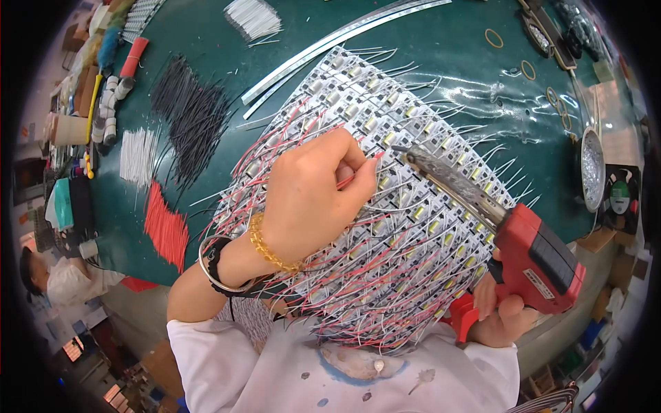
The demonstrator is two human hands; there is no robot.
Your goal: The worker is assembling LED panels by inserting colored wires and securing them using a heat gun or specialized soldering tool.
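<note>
A large sheet of white circuit boards (451, 160) lies in front of me, with red, white and black wires standing out from its rows. Over its middle my left hand (303, 182) is closed, thumb and forefinger pinching a thin red wire (379, 156) whose end reaches the boards. My right hand (508, 320) is wrapped round the handle of a red soldering gun (540, 258), at the sheet's right edge. The gun's metal barrel (454, 180) slants up and left across the boards. Its tip is close to the red wire's end; whether they touch I cannot tell.
Bundles of black wires (189, 113), white wires (139, 157) and red wires (166, 226) lie on the green table (303, 20) at left. Long white strips (330, 43) lie beyond the sheet. A round metal dish (592, 168) and several rubber bands (528, 69) are at right.
</note>
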